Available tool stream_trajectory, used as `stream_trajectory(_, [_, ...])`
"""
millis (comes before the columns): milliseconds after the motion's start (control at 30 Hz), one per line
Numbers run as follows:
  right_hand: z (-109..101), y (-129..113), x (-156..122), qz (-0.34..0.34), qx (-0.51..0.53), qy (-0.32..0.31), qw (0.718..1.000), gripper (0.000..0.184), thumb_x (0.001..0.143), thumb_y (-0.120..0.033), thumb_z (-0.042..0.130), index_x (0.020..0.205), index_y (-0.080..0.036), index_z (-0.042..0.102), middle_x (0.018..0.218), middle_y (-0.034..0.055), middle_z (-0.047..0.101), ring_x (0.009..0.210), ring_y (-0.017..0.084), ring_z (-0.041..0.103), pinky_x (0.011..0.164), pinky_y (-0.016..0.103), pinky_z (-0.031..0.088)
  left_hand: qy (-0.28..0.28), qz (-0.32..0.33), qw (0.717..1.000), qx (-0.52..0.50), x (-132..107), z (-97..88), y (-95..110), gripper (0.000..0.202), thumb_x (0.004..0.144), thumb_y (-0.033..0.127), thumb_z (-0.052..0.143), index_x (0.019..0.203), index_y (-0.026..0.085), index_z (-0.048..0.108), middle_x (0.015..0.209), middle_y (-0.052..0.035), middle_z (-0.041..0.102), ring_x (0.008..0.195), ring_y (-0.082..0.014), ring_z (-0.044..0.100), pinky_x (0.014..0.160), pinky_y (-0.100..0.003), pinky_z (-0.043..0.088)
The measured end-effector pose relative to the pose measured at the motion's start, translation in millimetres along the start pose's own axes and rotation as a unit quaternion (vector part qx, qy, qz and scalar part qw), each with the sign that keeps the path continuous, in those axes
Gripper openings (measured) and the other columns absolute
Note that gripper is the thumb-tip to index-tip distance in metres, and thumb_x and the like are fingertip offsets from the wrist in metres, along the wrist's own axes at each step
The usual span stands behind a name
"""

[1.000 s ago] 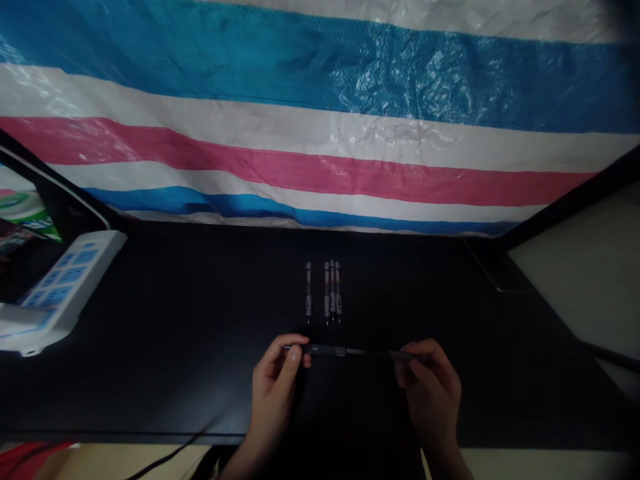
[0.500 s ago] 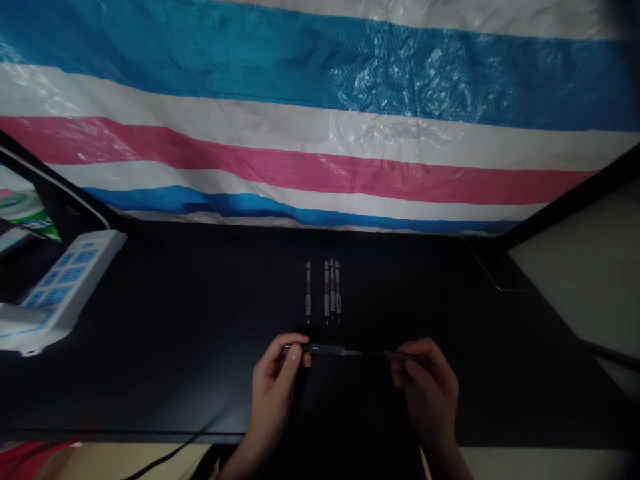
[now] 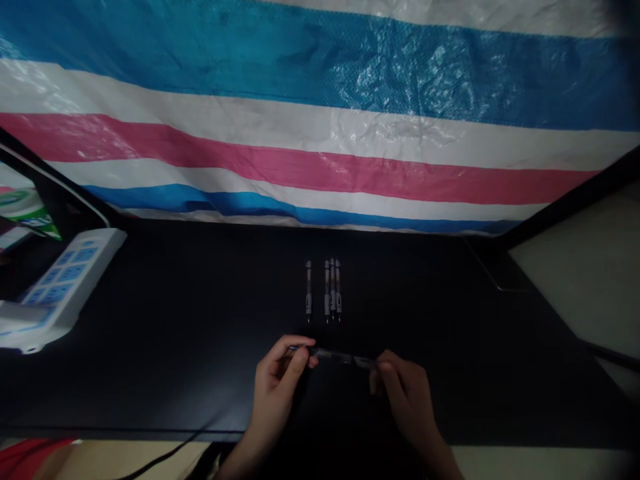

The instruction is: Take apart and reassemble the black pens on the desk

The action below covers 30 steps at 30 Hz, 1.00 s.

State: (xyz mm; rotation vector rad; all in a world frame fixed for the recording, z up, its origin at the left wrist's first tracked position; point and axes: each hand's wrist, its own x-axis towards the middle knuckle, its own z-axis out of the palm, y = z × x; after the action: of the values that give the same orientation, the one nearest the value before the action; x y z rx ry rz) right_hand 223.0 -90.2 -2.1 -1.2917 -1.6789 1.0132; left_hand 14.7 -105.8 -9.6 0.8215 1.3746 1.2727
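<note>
One left grip (image 3: 279,379), one right grip (image 3: 409,393), both pinched closed on one pen (image 3: 335,356), four loose pens (image 3: 327,293) on one table (image 3: 175,300)

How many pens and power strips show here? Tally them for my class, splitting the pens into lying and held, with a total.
Lying pens: 4
Held pen: 1
Power strip: 1
Total: 6

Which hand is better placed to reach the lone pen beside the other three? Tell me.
Probably the left hand: it is nearer the lone pen; the right hand sits farther right. Both grip the held pen.
</note>
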Motion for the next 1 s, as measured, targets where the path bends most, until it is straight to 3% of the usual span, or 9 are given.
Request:
stream_trajectory(67, [0.5,0.1,-0.7,0.000,0.013,0.010,1.000,0.026,0.095,-0.035,0.043,0.085,-0.019,0.061,0.062,-0.0004,0.060,0.053,0.012,0.057,0.053,0.022,0.045,0.006,-0.003,1.000,-0.010,-0.4,1.1,0.6,0.029,0.081,0.044,0.066,0.091,0.017,0.069,0.067,-0.0019,0.065,0.066,-0.0151,0.059,0.062,-0.022,0.042])
stream_trajectory(133, [1.6,0.9,-1.7,0.005,0.027,0.032,0.999,0.023,0.091,-0.033,0.051,0.110,-0.020,0.055,0.081,0.0027,0.066,0.064,0.014,0.063,0.061,0.025,0.050,0.011,-0.003,1.000,-0.024,-0.3,2.1,0.9,0.030,0.081,0.045,0.067,0.091,0.017,0.069,0.068,-0.0023,0.066,0.067,-0.0156,0.059,0.063,-0.022,0.042])
stream_trajectory(300, [3.2,1.7,-2.0,0.048,0.027,0.015,0.998,0.008,0.092,-0.029,0.052,0.094,-0.022,0.055,0.062,-0.0021,0.058,0.053,0.012,0.056,0.050,0.021,0.045,0.016,-0.004,0.998,-0.053,0.9,2.5,-0.4,0.029,0.081,0.044,0.067,0.092,0.017,0.069,0.068,-0.0022,0.065,0.067,-0.0152,0.057,0.063,-0.022,0.041])
stream_trajectory(467, [3.3,1.5,-2.5,0.029,0.071,0.026,0.997,0.023,0.093,-0.028,0.051,0.116,-0.023,0.048,0.087,0.0030,0.065,0.064,0.013,0.061,0.061,0.024,0.051,0.013,0.004,0.999,-0.051,0.4,1.9,-1.9,0.028,0.081,0.042,0.067,0.092,0.017,0.069,0.068,-0.0022,0.065,0.067,-0.0146,0.057,0.064,-0.022,0.041])
stream_trajectory(533, [3.7,2.1,-2.8,0.030,0.065,0.033,0.997,0.011,0.094,-0.029,0.050,0.102,-0.022,0.053,0.073,-0.0007,0.063,0.057,0.012,0.059,0.055,0.022,0.048,0.014,0.004,0.998,-0.053,0.0,1.9,-2.2,0.028,0.081,0.043,0.067,0.092,0.017,0.069,0.068,-0.0019,0.065,0.068,-0.0144,0.057,0.064,-0.021,0.041])
stream_trajectory(600, [3.9,2.4,-2.8,0.032,0.059,0.023,0.997,0.014,0.096,-0.032,0.046,0.093,-0.021,0.056,0.061,-0.0033,0.058,0.052,0.012,0.056,0.052,0.021,0.046,0.013,0.002,0.998,-0.056,-0.3,2.0,-2.3,0.028,0.082,0.043,0.067,0.092,0.017,0.069,0.067,-0.0018,0.064,0.068,-0.0144,0.057,0.064,-0.021,0.040])
stream_trajectory(733, [3.6,1.1,-2.5,0.016,0.049,0.048,0.998,0.021,0.092,-0.033,0.053,0.110,-0.022,0.054,0.082,0.0020,0.067,0.063,0.014,0.063,0.061,0.024,0.051,0.017,-0.001,0.999,-0.051,-0.5,2.5,-1.9,0.029,0.081,0.045,0.067,0.091,0.018,0.069,0.067,-0.0020,0.065,0.067,-0.0152,0.057,0.062,-0.022,0.040])
stream_trajectory(867, [3.1,-0.7,-1.8,0.011,0.009,0.005,1.000,0.018,0.095,-0.032,0.047,0.088,-0.021,0.060,0.063,-0.0013,0.059,0.057,0.013,0.060,0.056,0.022,0.048,0.024,-0.009,0.998,-0.058,-1.0,2.3,-2.1,0.030,0.080,0.046,0.067,0.091,0.017,0.069,0.065,-0.0016,0.064,0.063,-0.0144,0.054,0.058,-0.021,0.038])
stream_trajectory(1000, [3.0,0.4,-1.6,-0.016,-0.008,0.027,0.999,0.021,0.093,-0.030,0.050,0.112,-0.023,0.056,0.088,0.0032,0.068,0.072,0.016,0.065,0.064,0.024,0.051,0.021,-0.005,0.997,-0.073,-1.1,2.2,-2.4,0.029,0.080,0.044,0.068,0.091,0.017,0.069,0.065,-0.0018,0.063,0.065,-0.0142,0.055,0.061,-0.021,0.039])
